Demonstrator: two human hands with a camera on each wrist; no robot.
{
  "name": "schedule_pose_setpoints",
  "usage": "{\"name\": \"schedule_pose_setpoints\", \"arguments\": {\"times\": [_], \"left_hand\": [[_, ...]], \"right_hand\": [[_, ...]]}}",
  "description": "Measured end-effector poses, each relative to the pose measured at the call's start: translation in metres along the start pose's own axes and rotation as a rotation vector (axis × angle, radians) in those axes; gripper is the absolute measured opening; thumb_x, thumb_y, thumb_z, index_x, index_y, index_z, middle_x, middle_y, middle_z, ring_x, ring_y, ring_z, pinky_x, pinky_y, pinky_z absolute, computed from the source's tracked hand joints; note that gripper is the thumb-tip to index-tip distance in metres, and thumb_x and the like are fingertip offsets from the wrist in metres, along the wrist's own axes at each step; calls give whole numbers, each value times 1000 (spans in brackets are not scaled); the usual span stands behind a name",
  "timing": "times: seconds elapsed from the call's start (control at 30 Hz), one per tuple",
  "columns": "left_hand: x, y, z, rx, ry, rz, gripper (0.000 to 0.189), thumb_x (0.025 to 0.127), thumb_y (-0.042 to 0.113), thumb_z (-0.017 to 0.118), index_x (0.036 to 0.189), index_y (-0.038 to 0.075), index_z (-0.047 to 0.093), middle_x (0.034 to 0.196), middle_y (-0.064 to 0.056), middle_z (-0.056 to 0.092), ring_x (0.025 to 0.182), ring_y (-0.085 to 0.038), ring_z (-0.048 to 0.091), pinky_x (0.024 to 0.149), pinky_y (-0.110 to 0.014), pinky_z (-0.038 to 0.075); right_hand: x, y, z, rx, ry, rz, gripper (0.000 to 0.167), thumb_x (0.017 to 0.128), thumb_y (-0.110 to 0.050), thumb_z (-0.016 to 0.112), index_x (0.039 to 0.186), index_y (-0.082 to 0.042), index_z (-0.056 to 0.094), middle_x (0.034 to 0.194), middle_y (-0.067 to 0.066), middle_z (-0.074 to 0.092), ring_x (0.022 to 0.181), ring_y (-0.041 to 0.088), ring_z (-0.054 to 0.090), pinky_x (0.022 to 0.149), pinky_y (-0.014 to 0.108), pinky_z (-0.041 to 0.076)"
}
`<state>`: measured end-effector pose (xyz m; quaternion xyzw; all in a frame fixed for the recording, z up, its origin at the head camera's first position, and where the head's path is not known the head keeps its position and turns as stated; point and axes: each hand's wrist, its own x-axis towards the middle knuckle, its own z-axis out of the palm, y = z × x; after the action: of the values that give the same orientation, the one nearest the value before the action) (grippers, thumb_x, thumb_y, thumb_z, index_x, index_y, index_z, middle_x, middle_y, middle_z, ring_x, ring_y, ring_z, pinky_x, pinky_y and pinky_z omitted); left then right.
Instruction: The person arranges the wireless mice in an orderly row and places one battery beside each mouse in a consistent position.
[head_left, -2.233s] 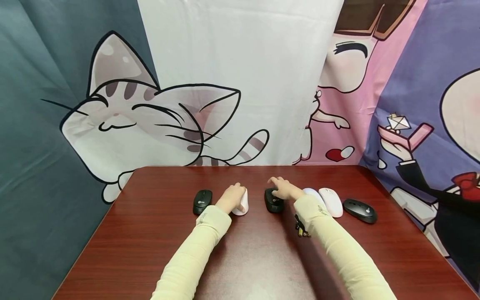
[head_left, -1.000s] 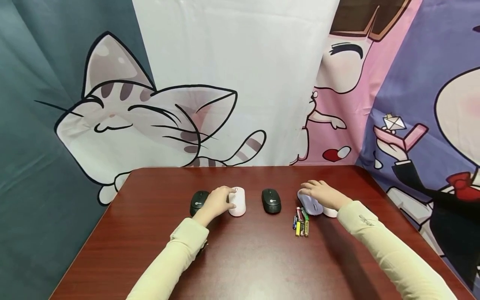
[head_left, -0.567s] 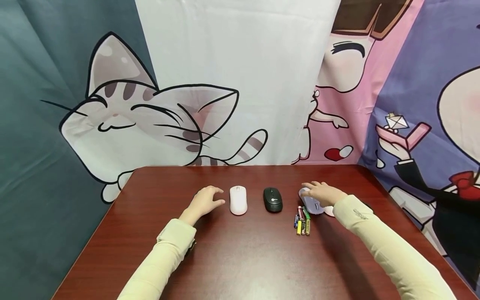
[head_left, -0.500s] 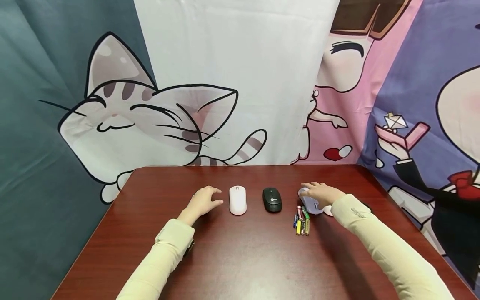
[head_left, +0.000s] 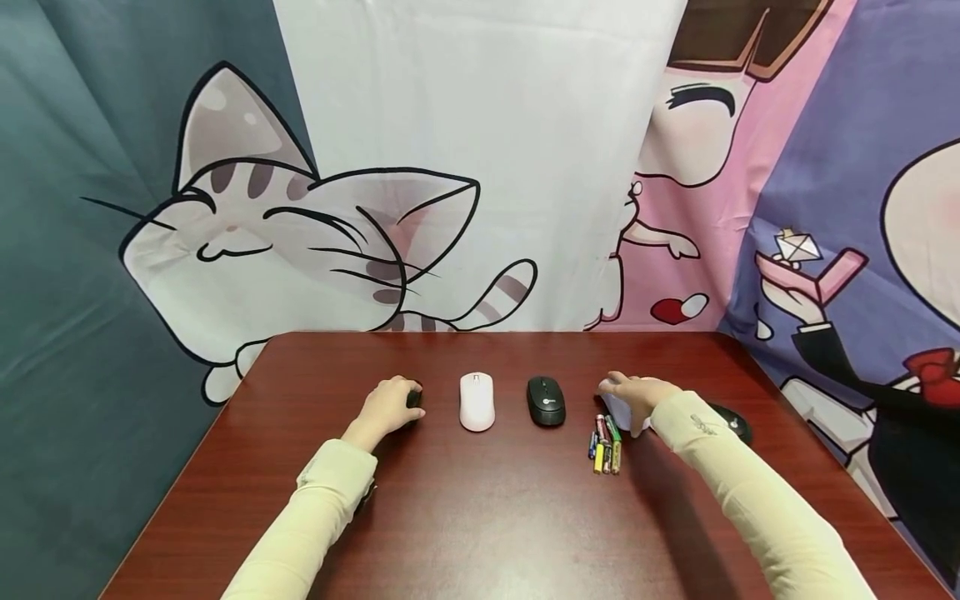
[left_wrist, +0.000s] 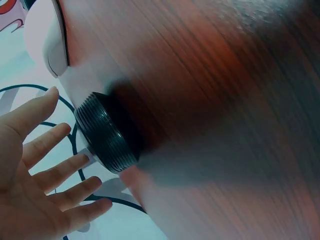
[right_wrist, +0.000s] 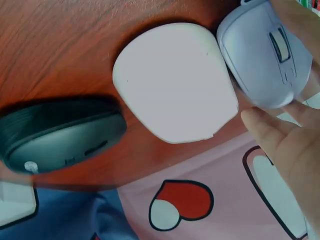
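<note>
My left hand (head_left: 386, 408) hovers at the left black mouse (head_left: 414, 396), covering most of it. In the left wrist view its fingers are spread and fairly straight, with the mouse's ribbed side (left_wrist: 107, 132) just beyond the fingertips. Over at the right, my right hand (head_left: 643, 398) holds a lavender mouse (head_left: 617, 408), fingers at its far end and thumb at its near side. The right wrist view shows that lavender mouse (right_wrist: 260, 55) lying close beside a white mouse (right_wrist: 175, 82), which the hand and sleeve hide from the head camera.
A white mouse (head_left: 477, 402) and a black mouse (head_left: 546, 402) lie between the hands. Several batteries (head_left: 604, 446) sit bunched near the lavender mouse. Another black mouse (head_left: 733, 423) shows past the right sleeve. Something dark (head_left: 366, 497) peeks out under the left sleeve. Printed cloth hangs behind.
My left hand let go of the white mouse and moved left to the black one. My right hand went from the middle black mouse to the lavender one, its thumb now lowered against it.
</note>
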<state>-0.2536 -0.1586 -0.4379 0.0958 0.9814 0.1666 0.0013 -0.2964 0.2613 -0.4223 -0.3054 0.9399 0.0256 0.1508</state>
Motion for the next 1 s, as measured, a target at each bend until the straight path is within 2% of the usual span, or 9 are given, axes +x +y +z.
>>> {"name": "schedule_pose_setpoints", "arguments": {"times": [0.17, 0.23, 0.33, 0.43, 0.67, 0.8, 1.0], "left_hand": [[1, -3, 0, 4, -45, -17, 43, 79, 21, 75, 117, 3, 64, 115, -20, 61, 106, -39, 58, 85, -50, 49], [1, -3, 0, 7, -46, -22, 42, 80, 20, 74, 116, 1, 64, 115, -21, 61, 105, -39, 59, 85, -50, 49], [1, -5, -1, 10, -39, -32, 40, 81, 19, 73, 115, 1, 64, 115, -21, 61, 105, -39, 59, 86, -49, 49], [3, -8, 0, 24, -34, -16, 39, 81, 18, 74, 114, 0, 65, 112, -20, 61, 105, -38, 59, 88, -48, 49], [4, -8, 0, 40, -42, -9, 37, 79, 16, 75, 111, 0, 66, 108, -18, 60, 101, -36, 60, 88, -46, 49], [4, -8, -2, 42, -67, 4, 32, 83, 15, 71, 110, 0, 66, 107, -18, 60, 101, -35, 60, 88, -46, 49], [4, -11, -5, 66, -59, 61, 23, 86, 10, 67, 107, 1, 68, 105, -17, 61, 104, -35, 60, 90, -45, 48]], "right_hand": [[-3, -4, 4, -5, -32, 72, 84, 57, -10, 88, 130, -12, 48, 139, 25, 38, 113, 42, 52, 84, 49, 49], [-3, -5, 5, -12, -28, 80, 84, 56, -10, 88, 129, -13, 47, 139, 25, 38, 114, 43, 51, 83, 50, 50], [-1, -6, 5, -18, -15, 70, 82, 56, -10, 89, 127, -14, 48, 135, 22, 41, 109, 38, 54, 78, 47, 51], [0, -6, 5, -26, 4, 50, 80, 55, -10, 89, 124, -14, 49, 129, 20, 42, 101, 34, 56, 72, 43, 52], [3, -7, 3, -21, -32, 88, 83, 56, -11, 89, 127, -12, 47, 140, 23, 37, 110, 39, 52, 81, 46, 51], [6, -6, 5, -28, -50, 97, 85, 55, -11, 90, 128, -13, 47, 134, 18, 42, 106, 35, 52, 78, 43, 51], [11, -1, 8, -45, -20, 55, 85, 52, -13, 91, 126, -9, 48, 128, 19, 44, 103, 35, 50, 78, 45, 50]]}}
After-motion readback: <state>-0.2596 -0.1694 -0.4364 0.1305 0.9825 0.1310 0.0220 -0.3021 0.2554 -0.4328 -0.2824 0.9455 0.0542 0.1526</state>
